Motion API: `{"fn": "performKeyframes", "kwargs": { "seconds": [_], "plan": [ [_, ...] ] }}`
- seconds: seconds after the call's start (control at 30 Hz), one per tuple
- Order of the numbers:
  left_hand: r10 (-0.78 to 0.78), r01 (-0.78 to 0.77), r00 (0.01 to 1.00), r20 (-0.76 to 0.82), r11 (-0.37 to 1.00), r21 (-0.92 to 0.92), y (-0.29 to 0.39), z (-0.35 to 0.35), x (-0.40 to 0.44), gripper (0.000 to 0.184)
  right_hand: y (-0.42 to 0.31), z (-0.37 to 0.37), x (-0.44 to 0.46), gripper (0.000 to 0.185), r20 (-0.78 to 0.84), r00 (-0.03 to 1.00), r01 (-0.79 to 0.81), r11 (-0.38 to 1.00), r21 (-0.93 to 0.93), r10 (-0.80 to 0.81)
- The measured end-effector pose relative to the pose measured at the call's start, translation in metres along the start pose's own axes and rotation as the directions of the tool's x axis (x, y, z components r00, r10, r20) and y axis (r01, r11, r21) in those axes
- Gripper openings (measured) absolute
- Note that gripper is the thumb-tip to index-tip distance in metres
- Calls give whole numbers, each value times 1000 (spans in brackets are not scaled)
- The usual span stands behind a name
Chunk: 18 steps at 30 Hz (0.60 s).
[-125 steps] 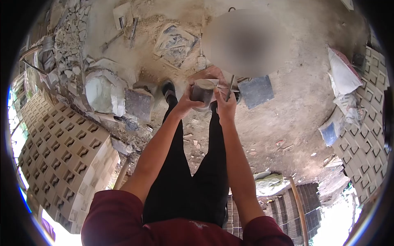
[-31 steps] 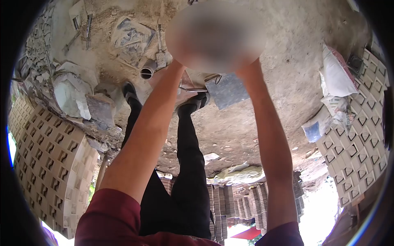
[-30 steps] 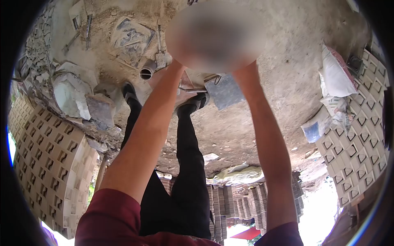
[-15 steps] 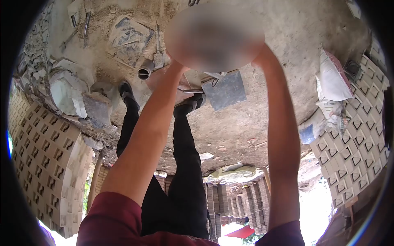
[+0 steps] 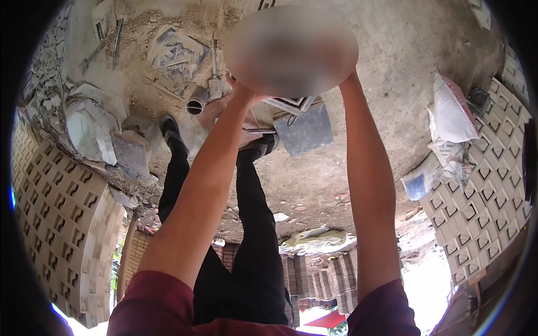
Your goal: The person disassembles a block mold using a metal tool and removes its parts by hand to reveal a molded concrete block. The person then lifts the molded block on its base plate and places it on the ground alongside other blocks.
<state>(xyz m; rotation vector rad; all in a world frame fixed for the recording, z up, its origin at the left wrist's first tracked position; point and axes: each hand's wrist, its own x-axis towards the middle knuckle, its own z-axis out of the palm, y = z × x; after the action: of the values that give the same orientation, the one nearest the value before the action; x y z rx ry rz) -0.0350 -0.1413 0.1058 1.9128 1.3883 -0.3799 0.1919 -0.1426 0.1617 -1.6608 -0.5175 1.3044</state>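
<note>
Biggest thing going is the floor, bare dusty dirt that's pretty rough, with chips and crumbs of rubble strewn over it. Next down are the piles of pale patterned blocks hemming the place in: a left stack and a right stack, both bowed by the fisheye lens, plus a lower stack of thin grey-brown pieces near the bottom edge, with bright daylight coming through the gaps. A white sack slumps by the right stack, and a dark square plate lies flat on the ground between the two forearms. Then there's a grey frame, its lower corner poking out by the plate's top edge (the rest is lost in a big round blur, annoyingly). The left hand is just beside it, partly smudged out; the right hand is nearly all in the blur, so I can't tell whether either grip is open or closed on anything. Smallest stuff: a hollow cylinder left of the left forearm, and a metal bar near a shoe.
</note>
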Motion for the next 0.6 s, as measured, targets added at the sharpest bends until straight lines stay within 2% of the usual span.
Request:
{"fn": "performKeyframes", "kwargs": {
  "seconds": [0.03,0.1,0.13,0.2,0.27,0.43,0.5,0.53,0.57,0.6],
  "plan": [
    [0,0,1000,-18,1000,4,-1,0,2,152,3,-1,7,68,1,1000,3,1000,5,-3],
    [3,-3,1000,-20,1000,-6,-3,4,2,152,-4,-3,13,65,-231,966,-83,986,145,115],
    [10,-11,999,-32,1000,-21,-3,4,3,152,-21,5,11,65,-274,960,-4,987,162,49],
    [6,-7,1000,-26,1000,-21,-3,2,4,152,-64,15,3,64,-315,948,13,982,191,49],
    [16,-17,998,-53,1000,-24,-2,4,1,151,-75,21,-6,61,-389,919,25,972,232,70],
    [16,-16,1000,-10,999,-34,-2,4,-2,152,-51,16,-24,56,-358,933,129,968,216,-44],
    [28,-29,998,-49,999,-26,0,1,0,146,-46,13,-32,50,-324,927,120,969,-214,-186],
    [33,-35,997,-66,999,-27,0,2,7,146,-52,11,-41,54,-339,936,0,961,-277,-97],
    [183,-184,961,-208,983,18,0,6,10,138,-59,10,-46,54,-336,936,10,960,-279,-107],
    [328,-320,885,-331,944,83,4,4,11,132,-62,5,-50,54,-308,940,-10,895,-446,-143]
  ]
}}
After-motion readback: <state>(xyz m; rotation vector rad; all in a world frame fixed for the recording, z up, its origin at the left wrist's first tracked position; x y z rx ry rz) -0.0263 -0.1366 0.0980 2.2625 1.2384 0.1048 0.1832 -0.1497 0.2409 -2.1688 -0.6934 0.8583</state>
